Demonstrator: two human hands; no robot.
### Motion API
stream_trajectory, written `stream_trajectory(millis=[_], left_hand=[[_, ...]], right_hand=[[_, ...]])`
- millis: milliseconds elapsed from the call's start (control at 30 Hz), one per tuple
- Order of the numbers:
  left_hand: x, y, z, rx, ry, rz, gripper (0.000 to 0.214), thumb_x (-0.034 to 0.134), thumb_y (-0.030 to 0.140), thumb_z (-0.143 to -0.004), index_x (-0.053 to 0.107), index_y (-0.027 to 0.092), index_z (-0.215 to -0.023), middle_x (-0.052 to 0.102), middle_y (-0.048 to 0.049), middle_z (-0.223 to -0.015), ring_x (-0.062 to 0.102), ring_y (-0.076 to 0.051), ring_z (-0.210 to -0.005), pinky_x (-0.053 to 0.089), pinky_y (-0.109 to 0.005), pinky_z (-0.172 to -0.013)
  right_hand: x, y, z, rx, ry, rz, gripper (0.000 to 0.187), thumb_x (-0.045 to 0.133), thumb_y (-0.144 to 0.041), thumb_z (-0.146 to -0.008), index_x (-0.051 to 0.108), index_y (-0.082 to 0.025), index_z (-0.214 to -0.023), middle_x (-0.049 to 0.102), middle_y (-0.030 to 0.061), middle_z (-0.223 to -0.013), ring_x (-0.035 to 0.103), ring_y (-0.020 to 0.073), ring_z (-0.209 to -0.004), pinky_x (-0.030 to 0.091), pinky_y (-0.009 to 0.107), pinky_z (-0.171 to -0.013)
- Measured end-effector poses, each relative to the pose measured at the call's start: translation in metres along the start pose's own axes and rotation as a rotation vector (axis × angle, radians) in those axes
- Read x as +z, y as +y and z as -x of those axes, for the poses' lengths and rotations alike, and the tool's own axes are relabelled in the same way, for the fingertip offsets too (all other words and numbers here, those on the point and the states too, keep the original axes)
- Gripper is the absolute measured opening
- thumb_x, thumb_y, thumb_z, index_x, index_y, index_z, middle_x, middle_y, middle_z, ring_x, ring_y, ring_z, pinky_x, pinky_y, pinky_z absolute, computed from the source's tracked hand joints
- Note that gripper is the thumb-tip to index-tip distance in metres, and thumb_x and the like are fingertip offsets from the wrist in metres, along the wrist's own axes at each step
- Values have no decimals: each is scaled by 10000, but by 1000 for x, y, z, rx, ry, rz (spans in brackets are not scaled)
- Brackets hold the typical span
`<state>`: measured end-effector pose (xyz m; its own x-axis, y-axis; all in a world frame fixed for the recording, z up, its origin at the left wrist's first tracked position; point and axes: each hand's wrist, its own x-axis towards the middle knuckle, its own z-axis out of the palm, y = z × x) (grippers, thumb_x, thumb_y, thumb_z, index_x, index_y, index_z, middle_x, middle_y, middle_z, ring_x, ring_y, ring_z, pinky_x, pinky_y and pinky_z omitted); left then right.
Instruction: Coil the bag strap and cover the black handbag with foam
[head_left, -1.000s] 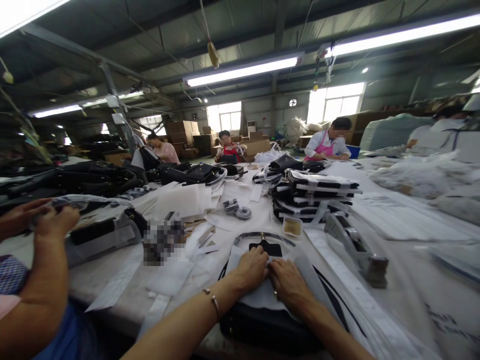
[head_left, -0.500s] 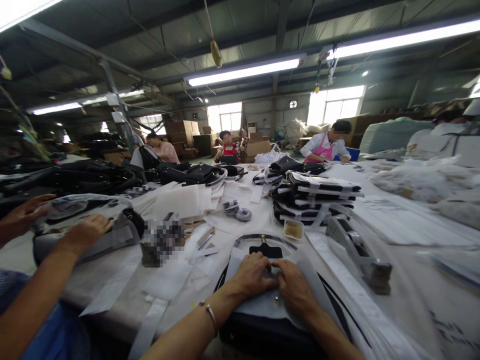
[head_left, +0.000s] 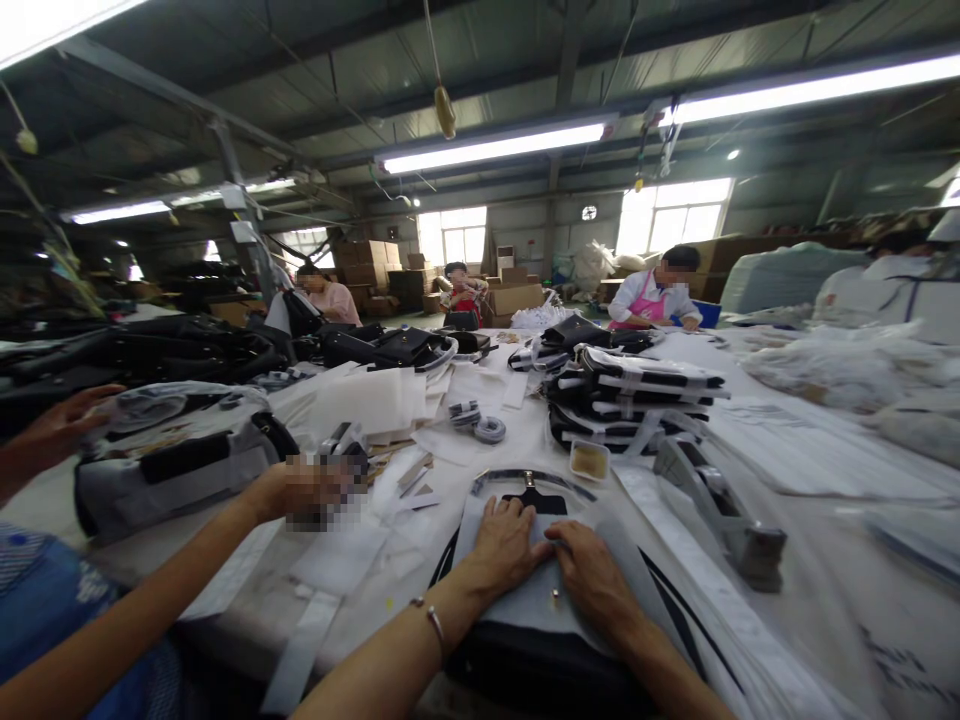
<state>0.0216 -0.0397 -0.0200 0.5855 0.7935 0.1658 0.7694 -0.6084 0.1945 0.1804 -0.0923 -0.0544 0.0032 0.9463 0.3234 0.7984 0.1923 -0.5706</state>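
A black bag (head_left: 540,660) lies in front of me on the table, covered by a sheet of white wrapping paper (head_left: 525,605). A black tab (head_left: 534,499) and a curved handle (head_left: 525,477) show at its far end. My left hand (head_left: 506,545) rests palm down on the paper with fingers curled together. My right hand (head_left: 592,580) presses the paper beside it, fingertips touching the left hand's. Whether anything is pinched between them is hidden.
A co-worker's arm (head_left: 187,560) reaches in from the left toward a blurred object; that person's other hand (head_left: 64,420) rests by a wrapped bag (head_left: 172,465). A tape dispenser (head_left: 724,510) sits to my right. Stacked wrapped bags (head_left: 630,395), tape rolls (head_left: 480,420) and a small tray (head_left: 587,458) lie beyond.
My hands slid slightly forward on the paper. The co-worker's near arm swung from the wrapped bag rightward to the blurred object in the middle of the table.
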Motion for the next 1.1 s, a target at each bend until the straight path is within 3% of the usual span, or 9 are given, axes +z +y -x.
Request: stream_trajectory(millis=[133, 300, 467, 567, 767, 1100], left_hand=[[-2, -1, -1, -41, 28, 13, 549, 618, 598, -824, 637, 133, -1116, 634, -153, -1125, 559, -320, -1108, 397, -447, -998], [-4, -3, -1, -16, 28, 51, 325, 694, 493, -797, 652, 188, -904, 640, -83, -1043, 570, -268, -1046, 391, -395, -961], [-1, -4, -1, 41, 33, 84, 99, 599, 267, -875, 592, 187, -933, 657, -47, -994, 576, -217, -1029, 334, -382, -1036], [2, -6, 0, 50, 35, 80, 102, 523, 206, -904, 564, 171, -990, 674, -63, -980, 599, -220, -1002, 309, -420, -1070], [5, -7, 0, 117, -22, 27, 279, 623, 381, -839, 589, 183, -1034, 709, -43, -986, 644, -223, -973, 411, -350, -992], [21, -13, -18, 168, -148, 4, 433, 440, 520, -908, 642, 188, -1098, 735, -72, -1015, 691, -288, -961, 489, -409, -880]], right_hand=[[-3, -1, -1, 14, 32, -34, 381, 417, -84, -805, 686, -141, -1068, 696, 117, -1133, 605, 240, -1131, 416, 374, -1062], [-8, -4, -1, -6, 141, -74, 412, 399, -84, -798, 654, -133, -1117, 673, 126, -1180, 576, 238, -1170, 393, 403, -1096], [-8, -3, -1, -13, 233, -42, 416, 391, -86, -819, 640, -165, -1143, 654, 113, -1227, 559, 235, -1207, 384, 435, -1115], [-8, -4, 0, -84, 225, 1, 403, 404, -95, -837, 644, -155, -1156, 636, 130, -1267, 534, 250, -1250, 384, 459, -1118], [6, 15, 4, -384, 154, 143, 322, 526, -258, -879, 675, -219, -1163, 627, 104, -1317, 516, 326, -1288, 454, 540, -1047], [35, 79, -20, -600, 190, 262, 296, 542, -357, -788, 781, -272, -941, 728, 70, -1157, 703, 295, -1011, 614, 397, -801]])
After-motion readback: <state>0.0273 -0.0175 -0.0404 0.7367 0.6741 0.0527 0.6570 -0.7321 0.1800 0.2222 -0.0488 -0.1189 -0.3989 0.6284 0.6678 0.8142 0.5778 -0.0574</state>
